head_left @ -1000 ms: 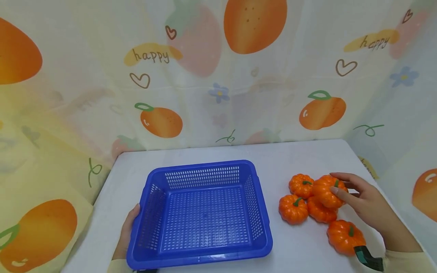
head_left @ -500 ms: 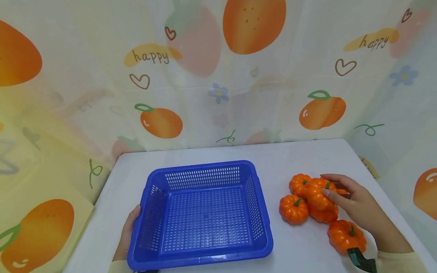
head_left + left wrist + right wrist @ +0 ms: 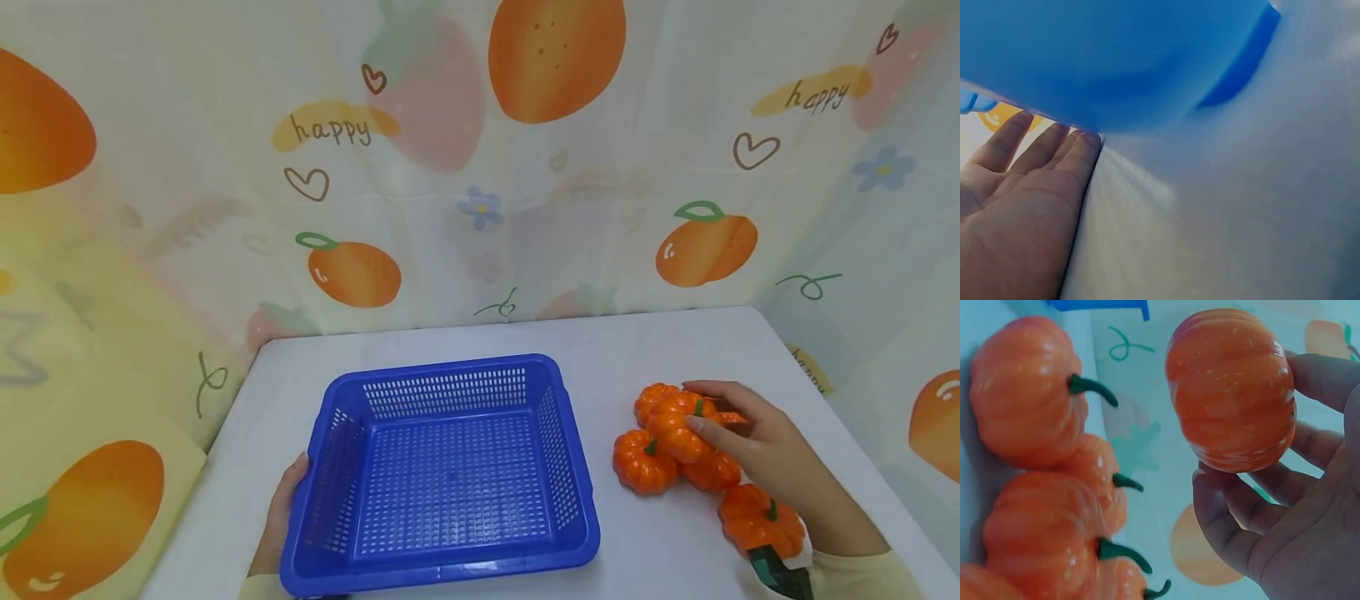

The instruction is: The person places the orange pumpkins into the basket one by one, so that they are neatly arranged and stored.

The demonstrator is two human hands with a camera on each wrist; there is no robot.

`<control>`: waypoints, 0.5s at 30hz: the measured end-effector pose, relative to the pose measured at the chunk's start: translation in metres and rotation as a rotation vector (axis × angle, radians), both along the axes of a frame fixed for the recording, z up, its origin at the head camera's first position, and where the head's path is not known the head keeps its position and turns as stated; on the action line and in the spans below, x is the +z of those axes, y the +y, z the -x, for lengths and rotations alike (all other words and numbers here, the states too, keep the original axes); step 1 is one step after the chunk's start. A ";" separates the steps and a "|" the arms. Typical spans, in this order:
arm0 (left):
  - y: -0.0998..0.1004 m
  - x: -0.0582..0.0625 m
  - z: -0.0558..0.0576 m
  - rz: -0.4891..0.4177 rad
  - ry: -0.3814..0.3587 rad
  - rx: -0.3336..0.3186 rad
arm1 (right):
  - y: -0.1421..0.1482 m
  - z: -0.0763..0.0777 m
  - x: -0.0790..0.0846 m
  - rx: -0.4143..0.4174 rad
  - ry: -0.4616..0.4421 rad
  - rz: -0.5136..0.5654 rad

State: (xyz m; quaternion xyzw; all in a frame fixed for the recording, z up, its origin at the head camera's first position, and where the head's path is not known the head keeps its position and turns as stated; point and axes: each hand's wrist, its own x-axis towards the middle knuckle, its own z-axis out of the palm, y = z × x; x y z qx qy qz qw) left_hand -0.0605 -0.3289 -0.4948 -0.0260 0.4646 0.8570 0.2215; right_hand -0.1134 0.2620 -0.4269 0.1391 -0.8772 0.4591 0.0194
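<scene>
A small orange toy pumpkin [image 3: 677, 427] with a green stem is held up by my right hand [image 3: 759, 433], thumb on the near side and fingers on the far side. In the right wrist view the held pumpkin [image 3: 1232, 394] is apart from the others on the white table. Around it in the head view sit a pumpkin [image 3: 645, 463] to the left, one beneath [image 3: 714, 472] and one nearer the wrist [image 3: 757, 517]; another behind is partly hidden. My left hand [image 3: 281, 512] rests its fairly straight fingers [image 3: 1082, 153] against the left outer side of the blue plastic basket [image 3: 450, 479].
The white table [image 3: 622, 350] ends at a fruit-print cloth [image 3: 570, 233] hung behind and at both sides. A dark strap [image 3: 780, 571] on my right wrist overlaps the nearest pumpkin in the head view.
My right hand has moved left with the held pumpkin, across the pile and toward the basket. The left hand and the basket have stayed in place.
</scene>
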 end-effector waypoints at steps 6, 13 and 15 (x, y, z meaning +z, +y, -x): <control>-0.021 -0.037 0.009 0.164 -0.093 0.054 | -0.011 0.000 0.002 0.028 0.056 0.013; -0.011 -0.025 0.006 0.200 -0.135 0.114 | -0.027 0.000 0.009 0.052 0.056 0.011; -0.010 -0.023 0.004 0.180 -0.113 0.100 | -0.031 0.000 0.010 0.058 0.057 0.018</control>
